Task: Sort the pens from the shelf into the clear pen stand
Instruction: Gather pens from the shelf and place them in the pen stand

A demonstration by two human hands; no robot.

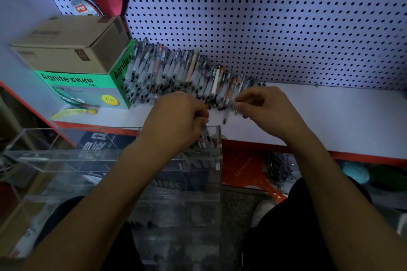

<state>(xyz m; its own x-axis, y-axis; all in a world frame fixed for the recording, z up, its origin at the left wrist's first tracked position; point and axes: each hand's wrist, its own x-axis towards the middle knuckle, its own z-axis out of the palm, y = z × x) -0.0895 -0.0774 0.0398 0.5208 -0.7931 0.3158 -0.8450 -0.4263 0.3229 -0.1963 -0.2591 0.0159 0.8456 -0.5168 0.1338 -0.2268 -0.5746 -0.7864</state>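
Note:
A long heap of pens (176, 72) lies on the white shelf (319, 112) against the pegboard. The clear pen stand (123, 160) sits below the shelf's front edge, on my lap. My left hand (176, 116) grips a bundle of pens (206, 138) and holds them in the stand's far right compartment. My right hand (266, 108) is on the shelf at the right end of the heap, its fingers curled and pinching a pen (236, 108) there. One pen (225, 116) lies loose between my hands.
A green Agnite box (88, 90) with a brown carton (70, 46) on top stands at the shelf's left. The pegboard (264, 17) backs the shelf. An orange swatter (253, 174) lies on the lower level to the right of the stand.

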